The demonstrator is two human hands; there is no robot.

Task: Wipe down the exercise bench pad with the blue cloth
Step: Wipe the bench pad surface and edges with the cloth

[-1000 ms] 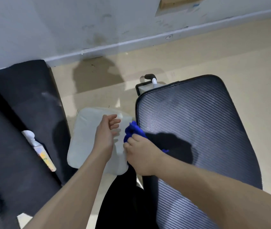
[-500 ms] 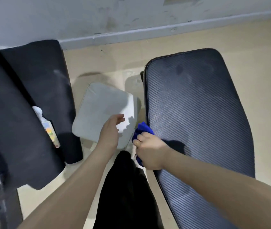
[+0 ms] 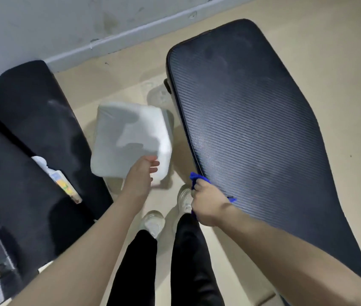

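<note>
From the head view, the right hand had its grip clamped on the crumpled blue cloth, pressed at the near left edge of the dark ribbed vinyl exercise bench pad. The left hand hung with fingers relaxed, its grip apart, over a white square cushion. By my judgement the wipe was barely begun; nearly the whole pad remained.
</note>
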